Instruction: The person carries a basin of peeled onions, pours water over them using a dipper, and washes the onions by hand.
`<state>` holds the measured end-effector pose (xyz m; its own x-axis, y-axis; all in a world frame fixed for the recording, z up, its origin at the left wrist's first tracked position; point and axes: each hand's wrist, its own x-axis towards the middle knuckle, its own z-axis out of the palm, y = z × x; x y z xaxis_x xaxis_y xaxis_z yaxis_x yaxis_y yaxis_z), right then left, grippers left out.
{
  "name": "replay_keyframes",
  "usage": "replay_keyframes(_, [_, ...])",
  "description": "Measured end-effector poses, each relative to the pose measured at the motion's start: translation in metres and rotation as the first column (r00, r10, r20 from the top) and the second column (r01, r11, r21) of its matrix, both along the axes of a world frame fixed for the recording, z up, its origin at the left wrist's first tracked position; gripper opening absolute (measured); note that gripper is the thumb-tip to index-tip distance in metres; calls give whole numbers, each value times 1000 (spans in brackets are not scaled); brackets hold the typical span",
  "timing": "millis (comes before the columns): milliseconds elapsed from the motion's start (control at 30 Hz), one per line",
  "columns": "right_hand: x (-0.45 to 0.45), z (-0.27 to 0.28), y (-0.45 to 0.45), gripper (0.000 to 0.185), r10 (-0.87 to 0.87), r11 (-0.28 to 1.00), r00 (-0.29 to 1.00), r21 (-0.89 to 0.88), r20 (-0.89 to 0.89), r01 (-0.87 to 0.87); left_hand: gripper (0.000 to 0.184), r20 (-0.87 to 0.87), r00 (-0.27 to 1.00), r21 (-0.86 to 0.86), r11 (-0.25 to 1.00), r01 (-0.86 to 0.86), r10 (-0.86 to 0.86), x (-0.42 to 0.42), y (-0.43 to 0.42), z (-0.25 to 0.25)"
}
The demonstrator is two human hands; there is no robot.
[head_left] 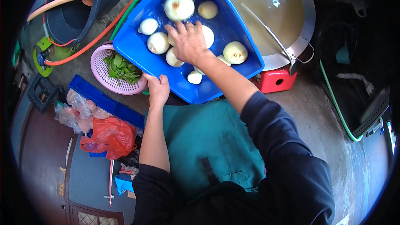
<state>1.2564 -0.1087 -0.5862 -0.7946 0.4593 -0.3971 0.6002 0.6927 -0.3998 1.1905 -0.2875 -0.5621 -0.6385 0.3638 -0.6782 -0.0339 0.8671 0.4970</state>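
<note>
Several peeled, whitish round vegetables, the largest one near the far side, lie in a blue tub that looks wet inside. My right hand reaches into the tub, fingers spread over the vegetables in the middle and partly hiding them. At the tub's near left rim is my left hand, its fingers closed on the edge. A pink strainer with green leaves sits just left of that hand.
A large metal pan of cloudy liquid with a ladle stands at the right, near a red stove. At the left are a dark bucket, an orange hose and plastic bags.
</note>
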Motion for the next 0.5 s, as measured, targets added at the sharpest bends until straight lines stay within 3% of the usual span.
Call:
replay_keyframes(100, [-11, 13, -23, 77, 182, 980, 982, 75, 51, -186, 47, -15, 1000, -21, 1000, 23, -24, -1, -4, -2])
replay_keyframes(167, [-4, -16, -48, 61, 136, 969, 990, 213, -44, -124, 47, -22, 1000, -45, 999, 19, -20, -1, -5, -2])
replay_keyframes(233, [8, -11, -20, 33, 218, 969, 975, -126, 39, -212, 48, 4, 1000, -59, 998, 3, -2, 0, -7, 0])
replay_keyframes(267, [24, -19, -12, 13, 208, 978, 974, -10, -92, -210, 49, 15, 1000, -60, 998, -7, 8, -1, -5, -1])
replay_keyframes(300, [25, -3, 11, 12, 226, 974, 974, -14, -20, -226, 50, 6, 1000, -30, 1000, -5, 5, -2, -3, -4])
replay_keyframes(333, [27, -11, 26, 11, 153, 985, 970, 105, -191, -135, 51, 1, 1000, -8, 1000, -4, 4, -1, -5, -4])
replay_keyframes(400, [22, -4, 63, 18, 73, 938, 885, 334, -459, 96, 52, 11, 1000, -4, 1000, -17, 17, 1, -6, -2])
replay_keyframes(433, [15, -9, 77, 44, 30, 952, 897, 285, -441, 108, 53, 28, 999, -19, 1000, -22, 22, 1, -4, 1])
replay_keyframes(500, [0, -3, 79, 72, -180, 983, 978, -61, -108, 175, 53, 17, 1000, -2, 1000, -19, 19, 1, -2, 1])
